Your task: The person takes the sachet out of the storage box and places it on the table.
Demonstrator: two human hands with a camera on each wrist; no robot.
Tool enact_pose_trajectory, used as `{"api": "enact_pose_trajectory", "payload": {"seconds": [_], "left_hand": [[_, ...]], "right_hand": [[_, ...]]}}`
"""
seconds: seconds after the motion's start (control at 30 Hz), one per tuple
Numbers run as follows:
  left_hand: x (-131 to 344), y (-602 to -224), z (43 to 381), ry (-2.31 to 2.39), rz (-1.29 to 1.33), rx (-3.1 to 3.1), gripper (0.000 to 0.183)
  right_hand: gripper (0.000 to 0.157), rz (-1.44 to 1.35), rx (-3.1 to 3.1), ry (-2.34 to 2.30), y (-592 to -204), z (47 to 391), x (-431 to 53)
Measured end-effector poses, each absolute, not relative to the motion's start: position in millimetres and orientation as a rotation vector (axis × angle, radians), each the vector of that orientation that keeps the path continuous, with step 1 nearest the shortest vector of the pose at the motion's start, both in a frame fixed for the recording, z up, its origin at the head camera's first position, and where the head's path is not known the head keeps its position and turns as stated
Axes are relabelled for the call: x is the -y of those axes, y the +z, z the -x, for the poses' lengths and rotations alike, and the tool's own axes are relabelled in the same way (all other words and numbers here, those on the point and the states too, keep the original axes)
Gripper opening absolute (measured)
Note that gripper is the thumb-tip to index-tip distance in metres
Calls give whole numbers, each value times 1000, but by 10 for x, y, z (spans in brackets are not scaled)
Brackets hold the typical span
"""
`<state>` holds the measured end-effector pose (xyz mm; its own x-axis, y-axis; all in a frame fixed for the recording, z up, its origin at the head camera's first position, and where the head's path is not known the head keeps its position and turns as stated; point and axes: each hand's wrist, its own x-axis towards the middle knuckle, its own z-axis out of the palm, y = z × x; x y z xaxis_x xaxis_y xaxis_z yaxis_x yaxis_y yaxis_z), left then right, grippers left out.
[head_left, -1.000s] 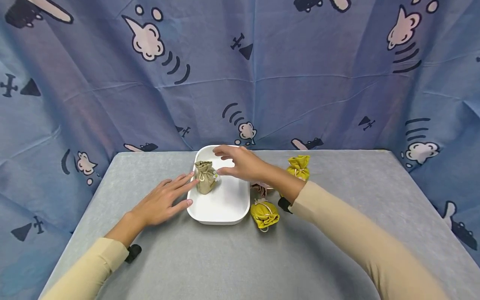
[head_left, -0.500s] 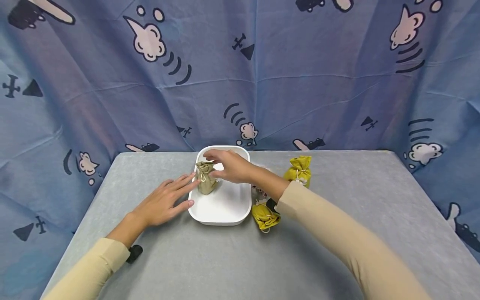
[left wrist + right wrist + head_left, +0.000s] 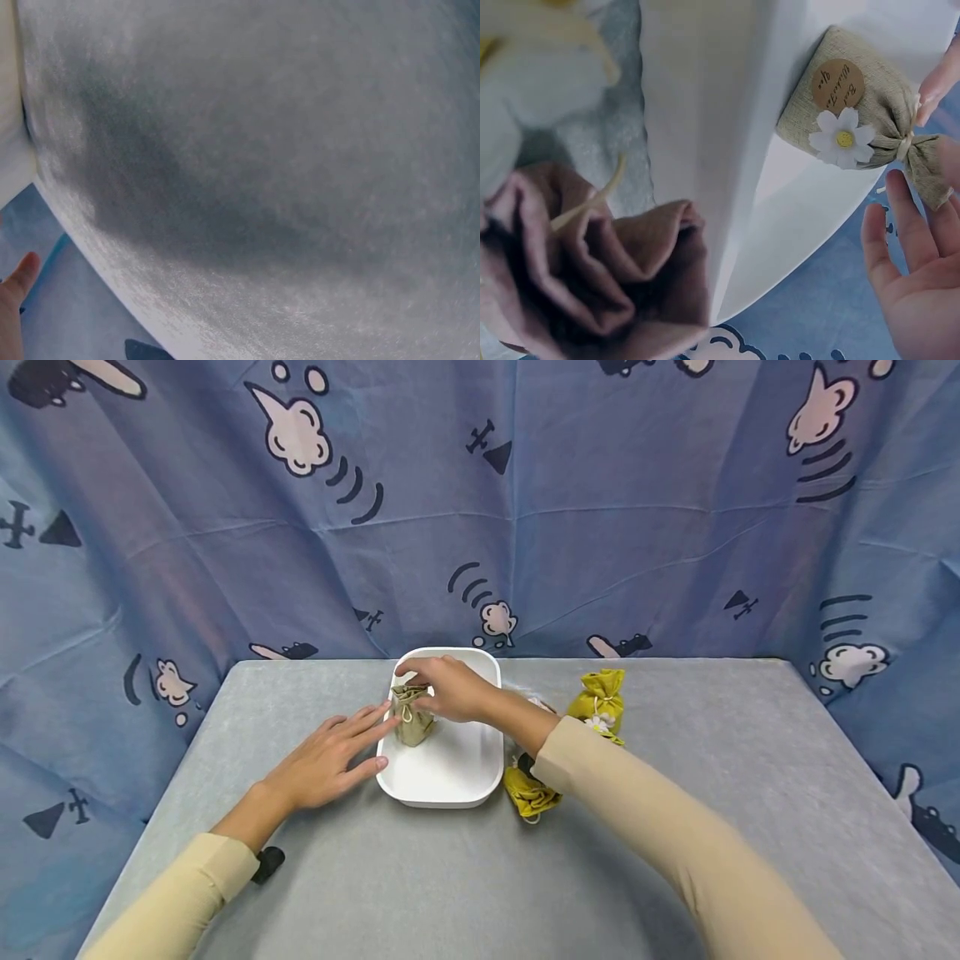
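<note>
A beige drawstring pouch [image 3: 414, 727] stands in the left part of a white tray [image 3: 450, 777]. In the right wrist view it carries a white daisy [image 3: 843, 138] and a round brown label [image 3: 838, 84]. My right hand [image 3: 453, 687] reaches over the tray and curls its thumb and fingers round the pouch's gathered top. Straight and spread, the fingers of my left hand [image 3: 330, 760] lie at the tray's left rim, their tips close to the pouch. Whether they touch the pouch cannot be told. The left wrist view shows mostly tabletop, with a fingertip [image 3: 26, 274] at its edge.
Two mustard-yellow pouches lie right of the tray: one farther back [image 3: 600, 702], one nearer [image 3: 530, 793], partly behind the right sleeve. A dusty-pink cloth pouch [image 3: 607, 262] is beside the tray, mostly hidden by the right arm. A patterned blue curtain [image 3: 480, 510] hangs behind the grey table [image 3: 420, 885].
My right hand has moved left and its fingers have closed in round the beige pouch's top. The left hand, the pouch and the tray have stayed in place.
</note>
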<state>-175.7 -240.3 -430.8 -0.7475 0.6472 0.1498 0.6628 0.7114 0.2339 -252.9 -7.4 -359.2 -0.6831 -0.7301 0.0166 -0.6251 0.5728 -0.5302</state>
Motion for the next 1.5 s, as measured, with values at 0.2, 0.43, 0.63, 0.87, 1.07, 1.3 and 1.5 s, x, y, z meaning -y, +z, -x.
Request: {"api": "enact_pose_trajectory", "payload": {"seconds": [0.2,0.43,0.63,0.87,1.07,1.3,1.5], "left_hand": [[2404,-4309,1757,-428,1089,2851,57],[2406,-4310,1760,-423,1083,2863,57],[2403,-4319,1765,-424,1074,2877,57],[2393,-4318,1768,-433,1074,2890,57],[2398,-4314,1769,-437,1070,2879,57],[2395,-4313,1770,-442,1075,2870,57],[2383,-4325,1763,-454,1076,2871,57]], "right_hand": [[40,1099,-2637,-740,-3596,2518,80],[37,1120,-2657,-761,-3604,2526,40],[35,1190,-2698,-789,-3600,2526,-24],[34,1210,-2761,-818,-3464,2475,-137],[34,1263,-2818,-899,-3282,2416,-269],[35,1307,-2842,-931,-3113,2365,-493],[36,1297,-2853,-975,-3034,2355,-704]]}}
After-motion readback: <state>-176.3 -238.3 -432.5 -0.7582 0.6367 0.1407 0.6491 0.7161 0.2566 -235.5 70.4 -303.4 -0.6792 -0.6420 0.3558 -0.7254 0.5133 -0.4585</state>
